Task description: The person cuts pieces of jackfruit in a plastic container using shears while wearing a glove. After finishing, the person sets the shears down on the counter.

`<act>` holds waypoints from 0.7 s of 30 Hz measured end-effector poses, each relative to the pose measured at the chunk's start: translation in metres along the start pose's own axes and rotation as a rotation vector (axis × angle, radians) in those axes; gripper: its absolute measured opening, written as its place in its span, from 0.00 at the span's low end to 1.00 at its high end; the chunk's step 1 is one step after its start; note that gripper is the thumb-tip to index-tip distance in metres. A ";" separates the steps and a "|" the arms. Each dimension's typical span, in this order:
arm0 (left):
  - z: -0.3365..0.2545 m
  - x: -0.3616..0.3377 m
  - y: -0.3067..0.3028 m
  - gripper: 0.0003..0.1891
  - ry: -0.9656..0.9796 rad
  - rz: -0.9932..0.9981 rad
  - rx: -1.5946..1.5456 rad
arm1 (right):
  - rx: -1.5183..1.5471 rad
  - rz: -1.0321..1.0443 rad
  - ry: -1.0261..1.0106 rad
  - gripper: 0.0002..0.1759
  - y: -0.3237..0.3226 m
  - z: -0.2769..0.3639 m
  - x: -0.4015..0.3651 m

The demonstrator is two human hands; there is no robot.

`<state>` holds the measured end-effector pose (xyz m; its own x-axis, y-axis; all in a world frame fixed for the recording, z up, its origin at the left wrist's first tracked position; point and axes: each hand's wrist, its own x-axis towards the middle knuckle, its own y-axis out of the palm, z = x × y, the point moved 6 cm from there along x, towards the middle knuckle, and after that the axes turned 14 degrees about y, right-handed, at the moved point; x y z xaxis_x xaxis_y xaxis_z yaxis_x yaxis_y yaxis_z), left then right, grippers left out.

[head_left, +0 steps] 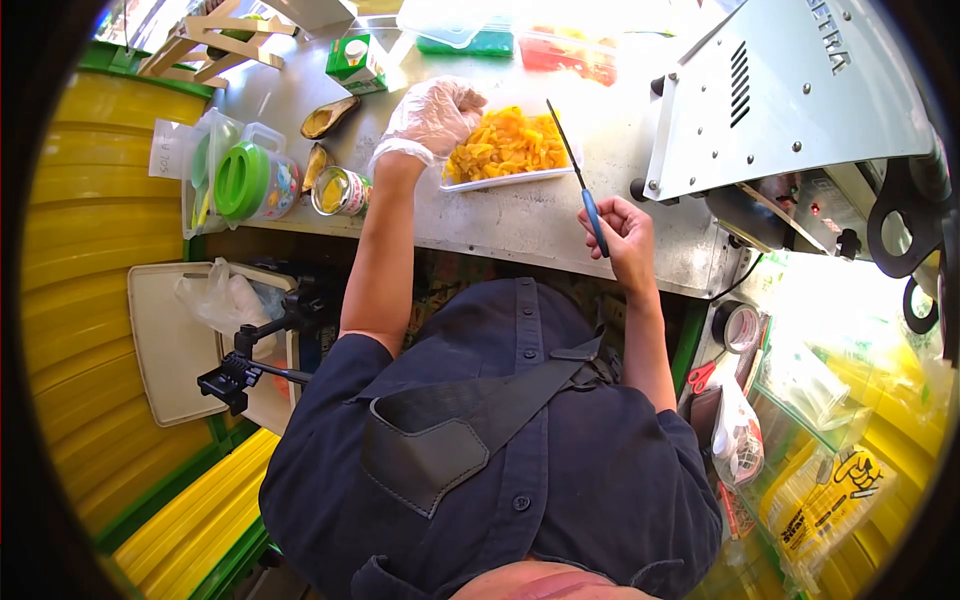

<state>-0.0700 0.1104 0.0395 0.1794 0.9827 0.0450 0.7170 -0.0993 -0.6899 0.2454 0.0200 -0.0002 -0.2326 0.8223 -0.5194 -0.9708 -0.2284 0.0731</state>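
Note:
My left hand (430, 118), in a clear plastic glove, is at the left end of a white tray (515, 182) heaped with yellow diced fruit (512, 140). Its fingers curl over the edge of the heap; what they hold, if anything, is hidden. In my bare right hand (628, 238) is a knife (592, 212) with a blue handle and a thin dark blade. The blade points up and away, near the right side of the tray. Close to my left wrist lies an opened can (340, 192) with something yellow inside.
Left on the metal counter (460, 228) are avocado-like husks (330, 117), a green-white carton (356, 65) and a green-lidded jug (245, 180). Lidded containers (568, 55) stand at the back. A large metal machine (790, 100) is at right. Below right are tape (738, 326) and red scissors (703, 376).

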 end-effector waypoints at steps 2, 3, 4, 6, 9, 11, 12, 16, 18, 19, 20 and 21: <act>-0.002 -0.001 0.001 0.19 -0.059 0.068 -0.067 | -0.019 0.003 0.000 0.09 -0.001 0.001 0.000; -0.012 -0.002 -0.002 0.19 -0.058 0.069 -0.066 | -0.019 0.003 -0.001 0.09 -0.001 0.001 0.001; -0.026 -0.003 -0.005 0.19 -0.051 0.092 -0.053 | -0.032 0.002 0.001 0.10 -0.002 0.001 0.001; -0.031 -0.003 -0.005 0.19 -0.044 0.115 -0.039 | -0.046 0.003 0.002 0.10 -0.001 0.002 0.002; -0.023 0.003 0.001 0.19 0.040 0.150 -0.060 | -0.035 0.009 -0.002 0.10 -0.001 0.004 0.001; -0.019 0.005 0.005 0.23 0.079 0.164 -0.125 | -0.057 0.015 -0.005 0.09 -0.001 0.004 0.002; -0.015 0.004 0.006 0.23 0.079 0.165 -0.124 | -0.056 0.015 -0.005 0.09 -0.002 0.004 0.003; -0.027 0.002 0.009 0.28 0.099 0.117 -0.338 | -0.053 0.020 -0.008 0.09 -0.002 0.003 0.004; -0.029 0.001 0.011 0.28 0.052 0.092 -0.433 | -0.051 0.018 -0.008 0.09 -0.002 0.002 0.004; -0.025 0.001 0.013 0.26 0.030 0.091 -0.444 | -0.049 0.017 -0.008 0.09 -0.002 0.002 0.004; -0.022 0.001 0.015 0.24 0.008 0.091 -0.455 | -0.048 0.015 -0.008 0.09 -0.002 0.002 0.004; -0.024 0.002 0.014 0.24 0.008 0.091 -0.454 | -0.047 0.015 -0.008 0.09 -0.002 0.002 0.004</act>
<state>-0.0435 0.1070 0.0468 0.2588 0.9659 0.0057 0.9205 -0.2448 -0.3047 0.2458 0.0247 -0.0002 -0.2480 0.8225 -0.5118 -0.9633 -0.2653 0.0404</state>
